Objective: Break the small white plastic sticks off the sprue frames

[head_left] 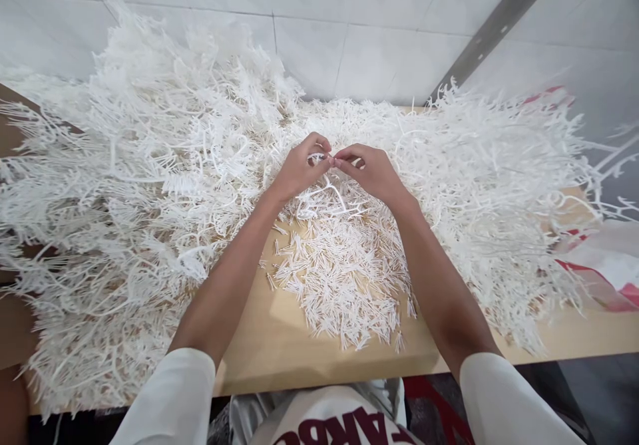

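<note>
My left hand (305,165) and my right hand (367,169) meet fingertip to fingertip over the middle of the table. Between them they pinch a white branched plastic sprig (329,195), whose thin curved stems hang below my fingers. The thumb and forefinger of each hand are pressed together on it; the exact spot they grip is hidden. Beneath the hands lies a pile of small white forked pieces (344,279), spread toward the table's front edge.
A tall heap of white branched sprigs (150,165) covers the table's left side. Another heap (494,185) fills the right. Wooden tabletop (269,345) shows at the front. A red and white plastic bag (609,265) lies at the right; a tiled wall (319,46) stands behind.
</note>
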The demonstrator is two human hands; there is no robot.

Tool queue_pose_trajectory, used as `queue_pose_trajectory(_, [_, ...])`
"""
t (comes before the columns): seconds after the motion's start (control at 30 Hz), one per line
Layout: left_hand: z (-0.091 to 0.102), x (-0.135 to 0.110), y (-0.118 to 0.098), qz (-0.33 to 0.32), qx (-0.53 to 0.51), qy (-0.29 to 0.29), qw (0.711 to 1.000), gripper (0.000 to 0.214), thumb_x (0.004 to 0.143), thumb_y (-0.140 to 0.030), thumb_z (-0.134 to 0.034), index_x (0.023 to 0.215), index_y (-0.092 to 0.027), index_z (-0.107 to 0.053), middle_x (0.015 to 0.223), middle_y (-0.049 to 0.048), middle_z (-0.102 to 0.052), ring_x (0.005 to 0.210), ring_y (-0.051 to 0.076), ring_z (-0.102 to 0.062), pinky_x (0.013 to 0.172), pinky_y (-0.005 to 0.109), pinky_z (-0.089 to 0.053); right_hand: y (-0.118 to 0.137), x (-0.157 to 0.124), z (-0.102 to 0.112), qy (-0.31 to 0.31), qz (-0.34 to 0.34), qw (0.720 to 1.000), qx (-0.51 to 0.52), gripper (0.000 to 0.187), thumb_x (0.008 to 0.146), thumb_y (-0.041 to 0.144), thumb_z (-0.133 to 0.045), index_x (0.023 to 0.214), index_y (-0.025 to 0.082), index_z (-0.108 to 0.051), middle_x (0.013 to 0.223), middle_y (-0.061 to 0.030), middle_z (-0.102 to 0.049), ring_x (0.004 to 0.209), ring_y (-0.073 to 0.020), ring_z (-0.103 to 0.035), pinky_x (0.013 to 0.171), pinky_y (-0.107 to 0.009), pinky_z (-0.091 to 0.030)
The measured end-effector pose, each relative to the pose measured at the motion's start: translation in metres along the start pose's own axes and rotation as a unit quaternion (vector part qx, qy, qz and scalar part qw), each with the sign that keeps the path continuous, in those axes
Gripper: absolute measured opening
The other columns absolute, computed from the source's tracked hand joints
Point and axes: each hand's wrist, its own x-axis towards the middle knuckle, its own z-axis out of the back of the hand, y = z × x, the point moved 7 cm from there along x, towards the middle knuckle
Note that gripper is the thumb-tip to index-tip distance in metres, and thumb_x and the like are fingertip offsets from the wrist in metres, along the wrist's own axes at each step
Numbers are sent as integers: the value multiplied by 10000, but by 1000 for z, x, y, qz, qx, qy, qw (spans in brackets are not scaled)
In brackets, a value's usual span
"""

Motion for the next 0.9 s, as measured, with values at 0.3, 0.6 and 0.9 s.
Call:
queue_pose_trajectory(0.3, [-10,-3,-12,15,-67,12,998,20,796,-158,-614,809,-172,-613,840,4,-656,822,108,-609,754,258,-489,9,-1,-11,15,36,991,-128,173,844,241,-473,697,216,-386,718,7,-512,654,-121,-438,611,-293,-325])
queue_pose_trajectory(0.6, [-17,-2,-9,34,-143,-12,989,340,800,-178,-665,1080,-242,-484,734,-38,-568,606,72,-565,561,225,-446,25,-10,-8,-95,118,943,-297,175,812,235,-464,665,221,-370,642,2,-478,690,-160,-458,749,-360,-358])
queue_pose_trajectory(0.9, [-30,-3,-4,79,-259,4,963,328,790,-199,-696,977,-228,-428,737,-58,-574,563,36,-552,524,181,-415,27,-14,-1,-168,155,931,-285,258,714,193,-489,605,220,-257,551,36,-350,571,-118,-342,670,-327,-333])
